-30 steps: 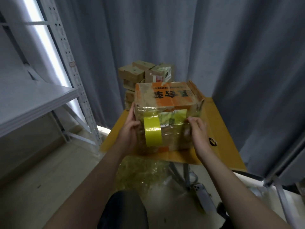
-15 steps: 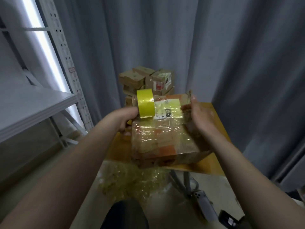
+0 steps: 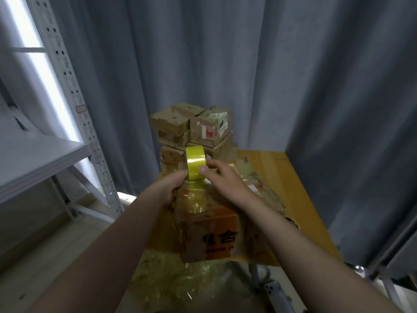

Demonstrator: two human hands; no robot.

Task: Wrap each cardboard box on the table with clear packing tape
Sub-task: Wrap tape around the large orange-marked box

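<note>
- The box [image 3: 209, 231] in hand lies at the near edge of the table [image 3: 293, 177], at six o'clock from the tape roll [image 3: 195, 162]. Glossy, wrinkled tape already covers its top and its near orange face, so by my reading this one is well on in its wrapping, not just begun.
- The tape roll stands on edge over the box's far end. Whether a strip runs from it to the box I cannot tell.
- The left hand [image 3: 171, 188] comes in from seven o'clock of the roll, fingers curled round its lower left side.
- The right hand [image 3: 222, 179] comes in from four o'clock, thumb pressed on the roll's yellow face and fingers bent behind its right edge, a pinch.
- At twelve o'clock from the roll a stack of boxes [image 3: 191, 127] sits at the table's far edge. They look like dull cardboard with labels and no glossy wrap, so I judge most of the task remains.
- Crumpled film [image 3: 169, 279] lies below the table, at six o'clock.
</note>
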